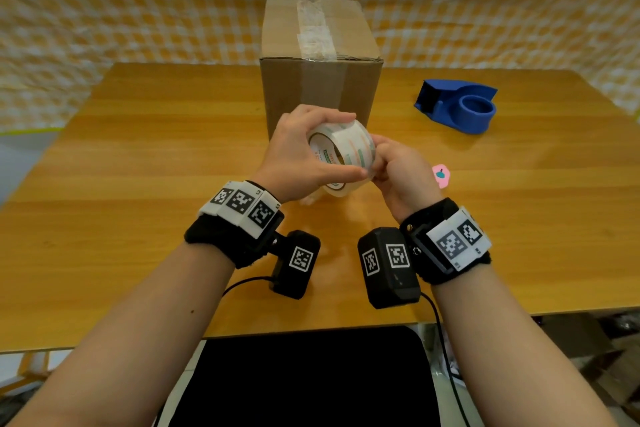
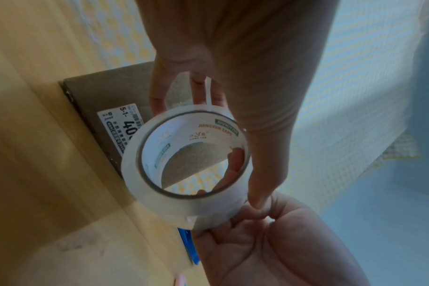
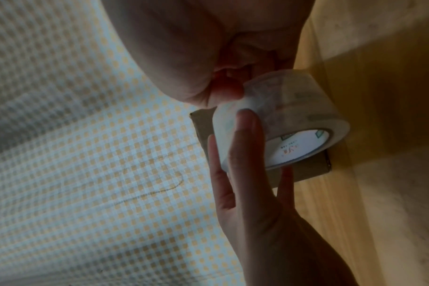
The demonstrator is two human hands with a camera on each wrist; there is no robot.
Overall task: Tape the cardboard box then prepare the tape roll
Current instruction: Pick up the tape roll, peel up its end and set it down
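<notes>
A brown cardboard box [image 1: 320, 80] stands upright at the back middle of the wooden table [image 1: 138, 156], with clear tape along its top seam. In front of it, above the table, my left hand [image 1: 355, 144] grips a roll of clear tape [image 1: 337, 152], fingers over the top and thumb underneath. My right hand [image 1: 377, 163] pinches the roll's outer surface at its right side with curled fingers. The left wrist view looks through the roll [image 2: 184, 205] at the box [image 2: 98, 92] and its white label. In the right wrist view the roll [image 3: 294, 108] hides most of the box.
A blue tape dispenser [image 1: 457, 107] with no roll in it lies on the table to the right of the box. A small pink item [image 1: 441, 175] lies near my right hand. Yellow checked cloth [image 1: 138, 10] hangs behind the table. A black surface [image 1: 311, 374] sits below the near edge.
</notes>
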